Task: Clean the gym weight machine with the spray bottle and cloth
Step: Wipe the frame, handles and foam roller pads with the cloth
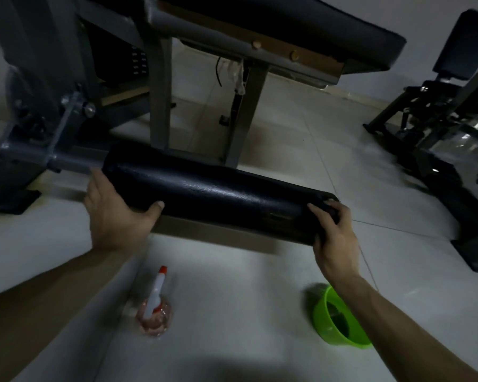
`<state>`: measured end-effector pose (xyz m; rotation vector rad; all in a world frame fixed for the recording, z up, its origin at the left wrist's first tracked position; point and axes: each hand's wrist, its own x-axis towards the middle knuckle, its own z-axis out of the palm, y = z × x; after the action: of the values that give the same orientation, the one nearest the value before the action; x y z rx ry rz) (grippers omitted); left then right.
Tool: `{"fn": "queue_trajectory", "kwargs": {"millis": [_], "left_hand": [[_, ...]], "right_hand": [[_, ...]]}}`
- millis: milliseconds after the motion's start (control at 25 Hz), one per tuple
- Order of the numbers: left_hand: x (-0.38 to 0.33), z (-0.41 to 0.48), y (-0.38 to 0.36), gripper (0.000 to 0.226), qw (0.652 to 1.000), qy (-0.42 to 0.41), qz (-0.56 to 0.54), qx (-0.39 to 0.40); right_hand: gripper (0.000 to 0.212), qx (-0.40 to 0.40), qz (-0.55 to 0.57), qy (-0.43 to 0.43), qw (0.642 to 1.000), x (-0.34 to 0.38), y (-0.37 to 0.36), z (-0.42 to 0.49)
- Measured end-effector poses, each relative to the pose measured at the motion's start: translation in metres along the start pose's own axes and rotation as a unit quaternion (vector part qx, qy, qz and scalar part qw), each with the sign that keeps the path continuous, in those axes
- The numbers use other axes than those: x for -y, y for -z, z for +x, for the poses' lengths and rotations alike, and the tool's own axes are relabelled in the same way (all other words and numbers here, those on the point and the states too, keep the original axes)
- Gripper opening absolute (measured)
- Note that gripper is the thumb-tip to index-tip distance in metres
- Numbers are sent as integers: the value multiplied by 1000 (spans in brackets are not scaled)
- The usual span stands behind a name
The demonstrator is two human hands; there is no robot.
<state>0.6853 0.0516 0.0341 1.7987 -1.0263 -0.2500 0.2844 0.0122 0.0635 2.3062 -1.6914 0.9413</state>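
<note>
The long black roller pad [218,194] of the grey weight machine [160,86] lies across the middle of the view, its surface shiny. My left hand [113,213] grips the pad's left end, thumb on the near side and fingers wrapped over the top. My right hand [334,235] curls over the pad's right end and holds a dark bunched cloth [329,206] against it; the cloth is hard to tell apart from the pad. The spray bottle [155,307], clear with a white and red nozzle, stands on the floor below, between my arms and touched by neither hand.
A green plastic bowl [340,323] sits on the tiled floor under my right forearm. The machine's black padded bench [301,26] and grey legs rise behind the roller. Another dark machine [436,133] stands to the right.
</note>
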Motion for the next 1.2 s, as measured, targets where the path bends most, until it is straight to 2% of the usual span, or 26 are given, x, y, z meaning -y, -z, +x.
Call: {"fn": "queue_trajectory", "kwargs": {"millis": [160,320,400,480,560,680,800,880,1040,1200], "left_hand": [[29,16,18,92,999,-35,-19,30],[26,18,26,87,998,-29,-40,39],[19,17,25,80,998,-34,-49,34],[17,24,25,62,998,-36,-49,21],[15,32,29,55,998,-45,-37,19],[11,34,33,72,996,-27,-74,46],[1,27,27,86,997,2,-80,18],[-8,20,17,105,997,23,-79,7],[-14,6,-6,129,993,63,-98,-9],[-17,-1,-17,134,992,93,-76,-26]], "right_hand": [[56,32,59,131,989,89,-44,24],[46,64,74,258,961,198,-90,57],[49,84,85,286,951,252,-109,74],[47,104,96,285,948,301,-124,92],[45,113,88,291,946,323,-133,106],[54,127,65,294,945,291,-125,110],[61,92,34,294,951,220,-102,93],[62,75,6,276,958,169,-83,77],[62,48,-29,184,981,62,-35,39],[75,40,-63,59,995,-23,10,10]]}}
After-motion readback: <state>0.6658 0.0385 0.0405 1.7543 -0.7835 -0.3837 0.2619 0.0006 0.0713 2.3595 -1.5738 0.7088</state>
